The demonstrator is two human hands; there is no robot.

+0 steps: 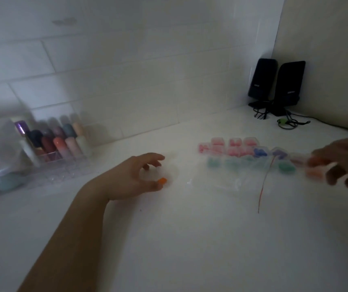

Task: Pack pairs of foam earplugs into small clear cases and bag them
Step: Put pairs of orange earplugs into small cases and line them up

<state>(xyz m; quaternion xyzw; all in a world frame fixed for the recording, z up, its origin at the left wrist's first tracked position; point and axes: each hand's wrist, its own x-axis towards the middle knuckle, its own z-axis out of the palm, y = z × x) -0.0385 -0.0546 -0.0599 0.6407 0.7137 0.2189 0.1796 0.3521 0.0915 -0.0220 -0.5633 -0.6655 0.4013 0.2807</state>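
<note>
the left hand pinches an orange earplug at its fingertips, low over the white counter. to its right lie filled clear cases. beyond them the blurred right hand grips an orange-filled case.

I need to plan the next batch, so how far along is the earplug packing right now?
Done: rows of filled cases, pink, green and blue, lie on the counter. In hand: the left hand pinches one orange earplug; the blurred right hand reaches something orange, too smeared to identify. Left: bagging, since the clear bag with its red strip lies flat, apparently unfilled.
</note>
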